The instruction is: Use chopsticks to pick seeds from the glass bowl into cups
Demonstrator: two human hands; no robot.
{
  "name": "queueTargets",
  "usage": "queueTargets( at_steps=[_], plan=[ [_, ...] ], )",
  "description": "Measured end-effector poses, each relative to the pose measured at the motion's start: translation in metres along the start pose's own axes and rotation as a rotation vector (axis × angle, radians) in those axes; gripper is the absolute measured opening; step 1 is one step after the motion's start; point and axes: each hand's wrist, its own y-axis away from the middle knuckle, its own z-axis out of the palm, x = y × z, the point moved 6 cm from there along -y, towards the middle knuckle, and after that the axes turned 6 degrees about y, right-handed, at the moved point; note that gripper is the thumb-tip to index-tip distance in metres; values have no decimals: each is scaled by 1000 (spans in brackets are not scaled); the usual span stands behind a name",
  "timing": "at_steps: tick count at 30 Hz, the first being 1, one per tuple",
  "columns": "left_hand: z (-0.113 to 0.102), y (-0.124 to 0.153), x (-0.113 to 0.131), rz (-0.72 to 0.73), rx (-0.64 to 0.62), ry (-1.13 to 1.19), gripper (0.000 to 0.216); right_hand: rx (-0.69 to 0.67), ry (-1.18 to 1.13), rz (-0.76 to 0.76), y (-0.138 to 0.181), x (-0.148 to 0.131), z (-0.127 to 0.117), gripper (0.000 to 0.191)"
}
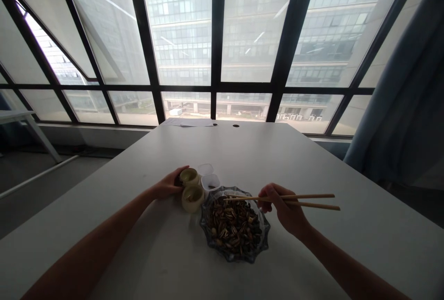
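My right hand (282,209) is closed on a pair of wooden chopsticks (305,200), whose tips reach left over a scalloped glass bowl (265,240) filled with striped sunflower seeds (234,226). My left hand (169,183) curls around the far one of two small cream ceramic cups (189,176). The near cup (192,197) stands just left of the bowl. Two small white plastic containers (210,181) sit behind the bowl, beside the cups.
All of this rests on a white table (243,152) with a sheet of paper (189,123) at its far edge. Large dark-framed windows (215,59) fill the background. A blue curtain (405,105) hangs at the right, and another table (21,117) stands far left.
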Motion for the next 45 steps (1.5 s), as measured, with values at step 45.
queueTargets(
  at_steps=[45],
  plan=[
    [10,19,32,310,384,-542,63,199,-215,230,-5,44,-17,46]
  ],
)
